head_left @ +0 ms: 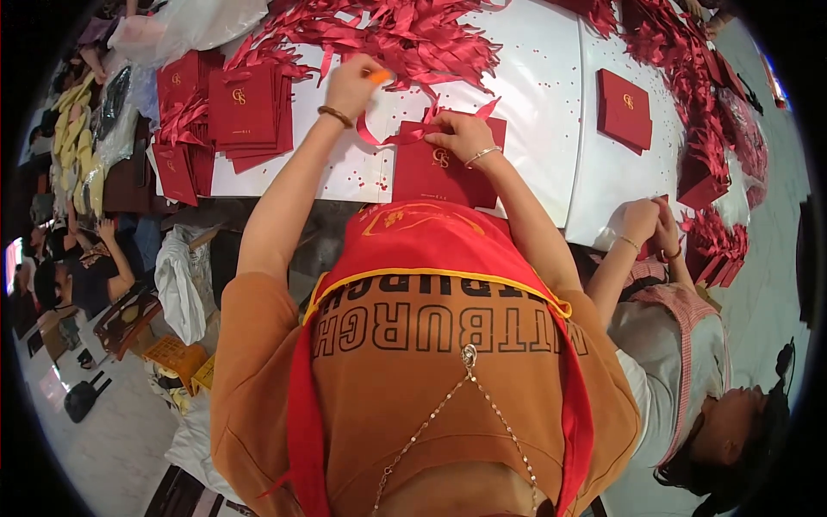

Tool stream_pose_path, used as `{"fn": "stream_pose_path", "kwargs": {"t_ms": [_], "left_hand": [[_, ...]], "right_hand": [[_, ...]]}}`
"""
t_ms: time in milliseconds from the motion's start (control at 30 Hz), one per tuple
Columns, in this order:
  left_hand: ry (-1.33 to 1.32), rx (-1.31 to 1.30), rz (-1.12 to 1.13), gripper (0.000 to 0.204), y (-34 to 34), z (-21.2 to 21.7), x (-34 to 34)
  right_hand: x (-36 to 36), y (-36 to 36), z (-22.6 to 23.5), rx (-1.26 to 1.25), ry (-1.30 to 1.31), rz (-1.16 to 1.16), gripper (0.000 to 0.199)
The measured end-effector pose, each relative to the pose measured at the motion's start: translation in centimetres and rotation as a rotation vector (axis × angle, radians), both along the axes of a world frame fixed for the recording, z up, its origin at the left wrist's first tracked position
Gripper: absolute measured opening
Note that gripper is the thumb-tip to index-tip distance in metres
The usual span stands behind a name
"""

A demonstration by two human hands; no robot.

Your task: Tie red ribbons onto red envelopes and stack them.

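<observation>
On the white table just in front of me lies a flat red paper bag [431, 183] with a gold emblem, and another red sheet or bag shows beneath it. My right hand [465, 140] is closed at the bag's top edge, its fingers pinching the pinkish-red ribbon [369, 131] there. Farther left, my left hand [351, 84] is raised above the table with its fingers closed round a small orange object [379, 77], mostly hidden, so its kind is unclear. The ribbon loops across the space between both hands.
A heap of red ribbons [405, 39] covers the far side. Stacks of red bags [245, 108] stand at left, and a smaller pile [624, 108] lies right. Small red scraps dot the tabletop [534, 86]. Close on my right, a co-worker's hands [650, 222] are at the table edge.
</observation>
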State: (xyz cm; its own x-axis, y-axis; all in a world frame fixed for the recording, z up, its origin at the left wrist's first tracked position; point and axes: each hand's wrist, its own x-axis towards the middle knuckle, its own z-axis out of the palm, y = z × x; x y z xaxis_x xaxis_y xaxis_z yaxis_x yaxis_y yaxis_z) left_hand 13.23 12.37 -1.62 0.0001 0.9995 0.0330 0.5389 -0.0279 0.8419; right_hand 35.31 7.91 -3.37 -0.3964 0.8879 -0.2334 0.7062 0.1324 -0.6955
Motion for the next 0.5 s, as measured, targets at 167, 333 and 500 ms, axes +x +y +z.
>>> {"fn": "stream_pose_path", "kwargs": {"t_ms": [167,333,500], "left_hand": [[0.235,-0.082,-0.346,0.016,-4.4,0.7,5.8],[0.24,-0.042,-0.303,0.017,-5.1,0.7,5.5],[0.268,0.011,-0.346,0.016,-4.9,-0.5,5.4]], "right_hand": [[0.6,0.8,-1.8,-0.107,0.101,0.04,0.032],[2.6,-1.7,3.8,0.511,-0.345,0.118,0.029],[4.9,-3.0,2.8,0.298,-0.064,0.008,0.03]]}}
